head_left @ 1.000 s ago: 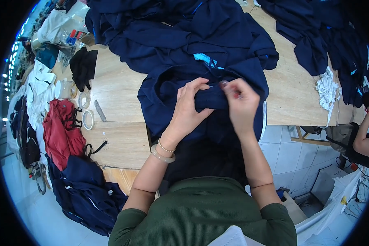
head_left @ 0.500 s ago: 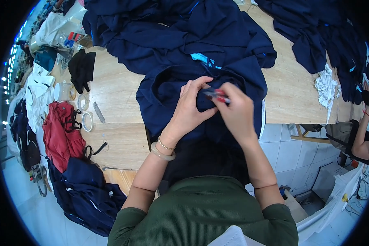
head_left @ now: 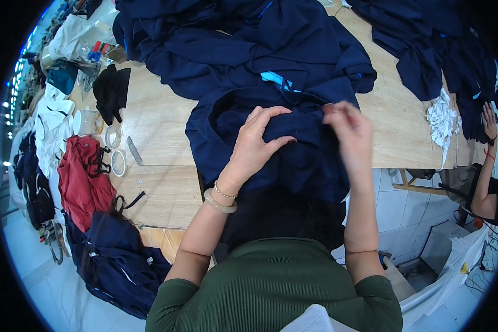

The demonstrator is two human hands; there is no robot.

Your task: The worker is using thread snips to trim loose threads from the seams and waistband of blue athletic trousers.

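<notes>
Head: clear tub (head_left: 85, 123), contents indistinct, left of navy garment (head_left: 311, 157)

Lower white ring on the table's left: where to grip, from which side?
Probably the ring by its right rim, from the lower right: its open centre should admit a finger, bare table adjoins there, and the red garment crowds its left.

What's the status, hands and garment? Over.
Left hand holding navy garment; right hand blurred near its right edge, grip unclear; navy cloth heaped beyond.
</notes>
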